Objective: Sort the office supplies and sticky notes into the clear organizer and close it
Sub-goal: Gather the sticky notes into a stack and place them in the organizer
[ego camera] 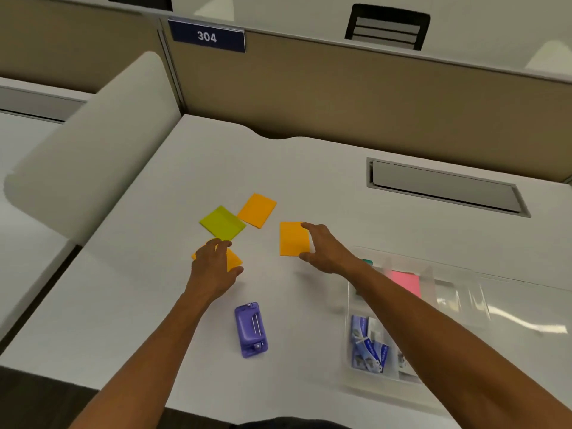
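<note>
My white desk (pixel 309 168) filled most of the view, w/ a tan partition (pixel 371 88) behind it carrying a blue plate marked 304 (pixel 206 36); a grey cable hatch (pixel 445 188) sat recessed in the desktop at far right; a black chair back (pixel 387 26) showed beyond the partition. The clear organizer (pixel 458 305) lay open at the desk's right side, partly under my right forearm; a pink sticky pad (pixel 407 281) sat in one of its far compartments, and blue-and-white small boxes (pixel 366 343) filled a near compartment; what they held I couldn't tell. A purple hole punch (pixel 250 330) lay on the desk btwn my two forearms, apart from the organizer. Four sticky pads lay at centre: a green pad (pixel 222 222) just touching a far orange pad (pixel 257 209) at one corner; a right orange pad (pixel 293 238) apart from both; a near orange pad (pixel 233 258) mostly hidden under my left hand. My right hand (pixel 328 249) was spread round the right orange pad's right edge, fingertip at the far corner, thumb at the near corner, approx. a wide pinch; whether it gripped yet I couldn't tell. My left hand (pixel 213 267) curled down over the near orange pad, fingers on its far edge, thumb beside its near corner.
</note>
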Demonstrator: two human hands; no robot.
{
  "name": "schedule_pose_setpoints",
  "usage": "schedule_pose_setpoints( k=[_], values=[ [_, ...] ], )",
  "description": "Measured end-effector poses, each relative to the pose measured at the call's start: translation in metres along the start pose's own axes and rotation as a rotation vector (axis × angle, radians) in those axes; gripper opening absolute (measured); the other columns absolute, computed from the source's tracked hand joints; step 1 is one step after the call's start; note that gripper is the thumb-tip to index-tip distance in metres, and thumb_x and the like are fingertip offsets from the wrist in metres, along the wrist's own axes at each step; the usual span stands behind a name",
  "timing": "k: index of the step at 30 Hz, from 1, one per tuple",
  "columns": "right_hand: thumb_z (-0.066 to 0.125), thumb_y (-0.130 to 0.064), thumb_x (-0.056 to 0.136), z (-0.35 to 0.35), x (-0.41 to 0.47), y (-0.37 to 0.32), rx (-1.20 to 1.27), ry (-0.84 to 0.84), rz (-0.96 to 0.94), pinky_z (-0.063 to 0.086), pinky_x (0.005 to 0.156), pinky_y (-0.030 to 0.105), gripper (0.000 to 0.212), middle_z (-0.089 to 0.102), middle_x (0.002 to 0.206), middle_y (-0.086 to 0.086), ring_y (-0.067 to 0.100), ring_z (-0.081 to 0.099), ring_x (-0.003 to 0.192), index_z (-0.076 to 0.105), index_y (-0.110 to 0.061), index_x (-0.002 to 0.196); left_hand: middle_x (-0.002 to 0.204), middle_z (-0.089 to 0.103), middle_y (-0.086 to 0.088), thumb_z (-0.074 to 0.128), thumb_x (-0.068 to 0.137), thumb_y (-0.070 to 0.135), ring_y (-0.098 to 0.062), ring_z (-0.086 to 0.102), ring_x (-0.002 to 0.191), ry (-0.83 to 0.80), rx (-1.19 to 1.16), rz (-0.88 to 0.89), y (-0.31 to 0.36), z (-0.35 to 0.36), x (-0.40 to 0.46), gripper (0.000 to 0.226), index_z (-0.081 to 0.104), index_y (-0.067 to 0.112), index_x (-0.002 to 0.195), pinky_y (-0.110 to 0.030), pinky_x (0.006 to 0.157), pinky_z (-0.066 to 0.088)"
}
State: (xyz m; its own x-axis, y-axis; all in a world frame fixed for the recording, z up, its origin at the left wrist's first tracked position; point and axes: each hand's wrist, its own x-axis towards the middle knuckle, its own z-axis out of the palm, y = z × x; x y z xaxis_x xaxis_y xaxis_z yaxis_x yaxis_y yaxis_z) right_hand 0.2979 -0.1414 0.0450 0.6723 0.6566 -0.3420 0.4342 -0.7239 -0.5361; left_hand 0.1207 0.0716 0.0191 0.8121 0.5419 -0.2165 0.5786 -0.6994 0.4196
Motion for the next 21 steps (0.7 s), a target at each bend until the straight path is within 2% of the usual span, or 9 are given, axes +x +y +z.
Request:
schedule_pose_setpoints(
  k=[5, 8, 11, 13, 17, 21],
  values=[
    [0.071, -0.036, 0.087, 0.010, 0.029, -0.004, -0.143, -0.062, 0.044, 0.031, 0.113, 0.048, 0.088, 0.019, 0.158, 0.012, 0.037, 0.028, 0.140, 0.017, -0.022, 0.155, 0.160, -0.004, -0.011, 0.058, 0.081, 0.063, -0.040, 0.000, 0.146, -0.167, 0.189, -0.121, -0.023, 0.003, 0.012, 0.098, 0.008, 0.018, 0.152, -0.053, 0.114, 0.019],
    [0.072, -0.046, 0.083, 0.012, 0.042, -0.008, -0.240, -0.060, 0.041, 0.025, 0.115, 0.052, 0.099, 0.007, 0.162, 0.010, 0.037, 0.015, 0.146, 0.010, -0.023, 0.156, 0.160, -0.011, -0.012, 0.055, 0.079, 0.069, -0.040, -0.007, 0.146, -0.209, 0.197, -0.140, -0.029, 0.010, 0.011, 0.111, -0.006, 0.013, 0.152, -0.053, 0.115, 0.013],
    [0.068, -0.054, 0.084, 0.015, 0.055, -0.010, -0.330, -0.096, 0.087, 0.020, 0.116, 0.054, 0.106, -0.007, 0.164, 0.008, 0.035, 0.001, 0.150, -0.002, -0.020, 0.157, 0.160, -0.009, -0.013, 0.058, 0.080, 0.065, -0.040, -0.004, 0.146, -0.201, 0.214, -0.118, -0.031, 0.012, 0.012, 0.112, -0.010, 0.011, 0.151, -0.053, 0.116, 0.013],
    [0.063, -0.059, 0.085, 0.019, 0.059, -0.010, -0.362, -0.137, 0.114, 0.020, 0.116, 0.056, 0.108, -0.007, 0.164, 0.009, 0.036, 0.000, 0.150, -0.007, -0.019, 0.156, 0.160, -0.003, -0.014, 0.061, 0.079, 0.064, -0.039, 0.003, 0.145, -0.178, 0.227, -0.101, -0.032, 0.010, 0.013, 0.112, -0.008, 0.012, 0.152, -0.052, 0.114, 0.016],
    [0.068, -0.061, 0.079, 0.028, 0.061, -0.012, -0.438, -0.123, 0.102, 0.031, 0.110, 0.057, 0.111, 0.008, 0.160, 0.012, 0.039, 0.013, 0.146, -0.003, -0.021, 0.156, 0.155, 0.016, -0.013, 0.071, 0.070, 0.063, -0.036, 0.021, 0.139, -0.105, 0.211, -0.077, -0.034, 0.005, 0.016, 0.118, 0.000, 0.014, 0.152, -0.048, 0.108, 0.028],
    [0.074, -0.062, 0.072, 0.029, 0.059, -0.018, -0.470, -0.102, 0.139, 0.039, 0.103, 0.052, 0.111, 0.023, 0.148, 0.018, 0.039, 0.027, 0.135, 0.012, -0.018, 0.153, 0.147, 0.023, -0.014, 0.078, 0.060, 0.064, -0.034, 0.029, 0.129, -0.088, 0.165, -0.100, -0.033, 0.003, 0.015, 0.130, -0.001, 0.016, 0.152, -0.043, 0.102, 0.034]
  ],
)
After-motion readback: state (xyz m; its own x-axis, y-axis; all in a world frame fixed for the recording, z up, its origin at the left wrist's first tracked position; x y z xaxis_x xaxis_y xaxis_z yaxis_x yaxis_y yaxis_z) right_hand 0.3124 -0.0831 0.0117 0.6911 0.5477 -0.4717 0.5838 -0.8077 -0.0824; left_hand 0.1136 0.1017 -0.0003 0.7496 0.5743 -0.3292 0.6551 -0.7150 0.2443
